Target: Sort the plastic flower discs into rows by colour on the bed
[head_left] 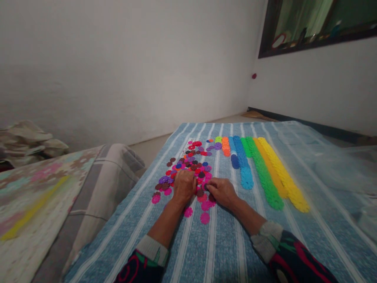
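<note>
A loose heap of plastic snowflake discs, in pink, red, purple, brown and black, is spread on the striped cloth. My left hand is at the near part of the heap, its fingers curled closed; whatever they hold is hidden. Just to the right, my right hand pinches a dark snowflake disc between thumb and fingertips. A few pink discs lie nearer me, below the hands. Right of the heap, discs are lined up by colour in overlapping rows, among them a yellow row, a green row and a blue row.
The blue-and-white striped cloth covers the surface under the discs. Clear plastic bags lie at the right. At the left is a floral-and-grey covered surface with a yellow strip. A white wall stands behind.
</note>
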`<state>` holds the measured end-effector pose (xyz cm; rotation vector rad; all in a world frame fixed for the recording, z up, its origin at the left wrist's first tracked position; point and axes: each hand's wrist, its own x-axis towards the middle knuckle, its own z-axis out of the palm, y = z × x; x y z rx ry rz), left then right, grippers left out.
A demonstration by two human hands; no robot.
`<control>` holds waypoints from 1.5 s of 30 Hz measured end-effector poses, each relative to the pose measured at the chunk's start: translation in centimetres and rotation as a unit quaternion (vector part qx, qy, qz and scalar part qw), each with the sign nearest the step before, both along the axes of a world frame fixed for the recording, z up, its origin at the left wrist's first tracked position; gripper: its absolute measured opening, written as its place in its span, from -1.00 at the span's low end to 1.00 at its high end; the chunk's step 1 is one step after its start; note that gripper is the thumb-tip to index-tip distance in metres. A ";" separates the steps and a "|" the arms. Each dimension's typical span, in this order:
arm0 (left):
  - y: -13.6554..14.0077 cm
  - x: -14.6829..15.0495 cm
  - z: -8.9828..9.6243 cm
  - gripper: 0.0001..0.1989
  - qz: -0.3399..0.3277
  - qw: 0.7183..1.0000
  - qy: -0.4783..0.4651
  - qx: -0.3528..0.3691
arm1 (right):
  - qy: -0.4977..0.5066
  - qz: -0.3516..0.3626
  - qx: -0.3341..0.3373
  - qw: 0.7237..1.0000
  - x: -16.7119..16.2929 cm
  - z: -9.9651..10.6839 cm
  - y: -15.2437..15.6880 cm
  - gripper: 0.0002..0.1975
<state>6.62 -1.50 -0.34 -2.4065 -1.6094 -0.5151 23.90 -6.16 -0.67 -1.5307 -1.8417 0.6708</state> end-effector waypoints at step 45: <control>2.3 1.9 0.9 -0.80 0.094 0.992 0.003 -0.089 | -0.052 0.012 0.003 0.999 -0.1 0.2 -0.1 -0.77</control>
